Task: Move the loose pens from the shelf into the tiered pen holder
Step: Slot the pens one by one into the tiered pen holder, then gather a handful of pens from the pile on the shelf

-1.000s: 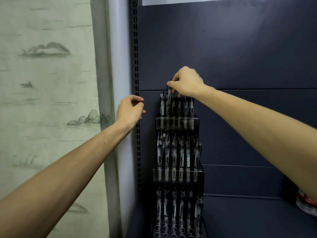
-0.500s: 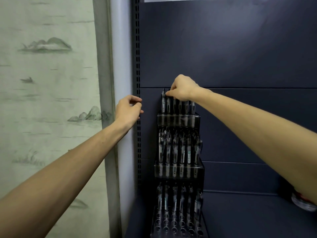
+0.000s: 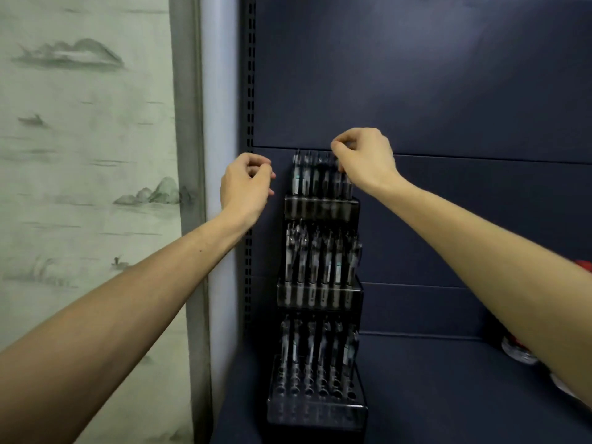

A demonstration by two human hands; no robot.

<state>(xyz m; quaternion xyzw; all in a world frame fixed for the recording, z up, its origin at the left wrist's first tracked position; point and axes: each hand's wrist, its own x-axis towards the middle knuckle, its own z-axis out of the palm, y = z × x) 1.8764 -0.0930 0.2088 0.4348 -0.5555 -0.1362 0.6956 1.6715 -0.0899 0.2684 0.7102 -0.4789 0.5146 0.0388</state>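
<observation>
The right hand (image 3: 365,161) is hovering at the top tier of the tiered pen holder (image 3: 320,283), its fingers (image 3: 339,145) curling at the upright pens (image 3: 323,177) directly at six o'clock; whether they are pinching one, I cannot tell. The left hand (image 3: 246,187) is waiting at nine o'clock, loosely curled, holding nothing visible, farther away.

Right hand (image 3: 365,161) covers tops of rightmost pens in top tier (image 3: 321,209); grip on pen perhaps, unclear. Red-and-clear container (image 3: 517,350) mostly behind right forearm (image 3: 499,267). Pen markings blurred.
</observation>
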